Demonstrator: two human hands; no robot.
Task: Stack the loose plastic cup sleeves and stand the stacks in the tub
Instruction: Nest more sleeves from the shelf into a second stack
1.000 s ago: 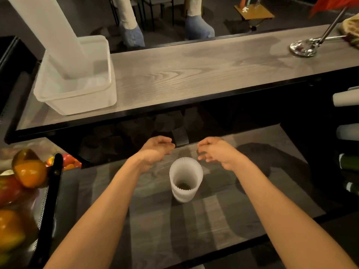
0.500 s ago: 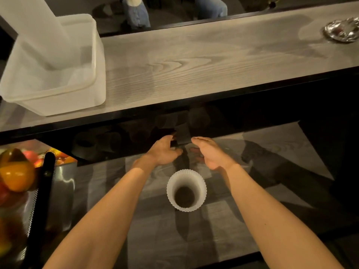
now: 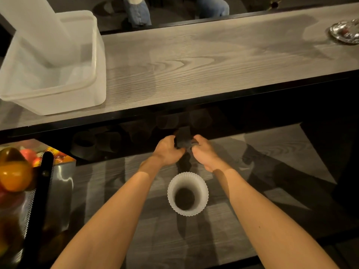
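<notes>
A white ribbed cup sleeve point(image 3: 187, 195) stands upright on the lower shelf, between my forearms. Just beyond it my left hand point(image 3: 168, 150) and my right hand point(image 3: 204, 151) close from either side on a black cup sleeve point(image 3: 183, 138) at the dark back of the shelf. Several more black sleeves point(image 3: 85, 143) lie in the shadow to the left. On the upper counter at the far left is the translucent tub point(image 3: 58, 101), with a tall white stack of sleeves point(image 3: 37, 30) standing in it.
A metal mesh basket point(image 3: 58, 183) of fruit with a black handle sits at the left edge of the lower shelf. A silver dish point(image 3: 344, 33) lies at the counter's far right. The black counter edge point(image 3: 213, 100) overhangs the lower shelf. A person's legs stand beyond the counter.
Both hands have reached forward past the white sleeve and closed on the black sleeve under the counter. My view has tilted further down.
</notes>
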